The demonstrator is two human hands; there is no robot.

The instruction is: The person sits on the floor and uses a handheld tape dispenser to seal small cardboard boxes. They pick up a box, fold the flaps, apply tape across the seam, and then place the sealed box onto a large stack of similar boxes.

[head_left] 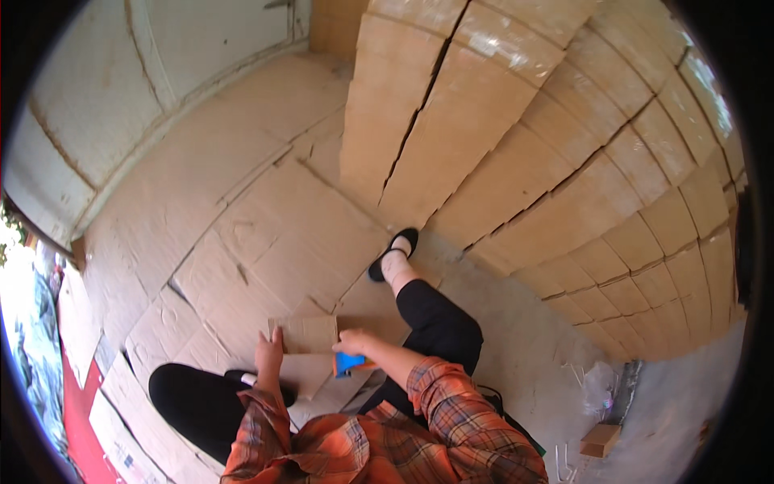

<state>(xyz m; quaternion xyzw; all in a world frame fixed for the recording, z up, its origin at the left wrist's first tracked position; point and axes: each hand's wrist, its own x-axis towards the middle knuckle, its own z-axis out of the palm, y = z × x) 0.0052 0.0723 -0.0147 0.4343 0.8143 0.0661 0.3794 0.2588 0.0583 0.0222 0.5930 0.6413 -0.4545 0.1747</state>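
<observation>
A small brown cardboard box (305, 332) lies between my two hands, low in front of me. My left hand (269, 356) grips its left side, fingers toward the far end and pressed on the cardboard. At the box's right edge, my right hand (355, 342) is closed round a blue and orange tape dispenser (348, 365). The dispenser sits just at the box's near right corner; its lower part is partly hidden by my hand and sleeve. A paler cardboard surface (303, 373) shows on the near side of the box, between my forearms.
Flattened cardboard sheets (266, 218) cover the floor. Tall stacks of closed cartons (484, 121) rise ahead and to the right. A pale metal door or wall (105, 89) stands at the far left. A clear plastic bag (598, 387) and a small open carton (601, 440) lie at the right.
</observation>
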